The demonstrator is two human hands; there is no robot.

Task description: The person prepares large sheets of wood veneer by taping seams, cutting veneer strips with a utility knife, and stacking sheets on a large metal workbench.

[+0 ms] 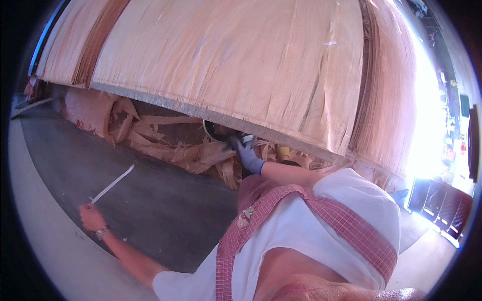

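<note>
At the lower left, my bare left hand (92, 216) is closed around one end of a long, thin, pale blade-like strip (113, 183). Its far end curves slightly and points up and to the right, over the dark floor. My right hand (247, 154), in a blue-grey glove with dark fingers, reaches under the front edge of a big stack of wood veneer sheets (226, 55). Those fingers look curled beside a dark round thing with a pale rim (207, 129). What they grip is too shaded to make out.
Torn veneer scraps (201, 154) lie heaped under the stack's overhanging edge. Something yellow (283, 152) shows among them, right of my glove. A dark mat-like floor area (165, 205) stretches between my arms. A dark red crate-like thing (439, 205) stands at the right.
</note>
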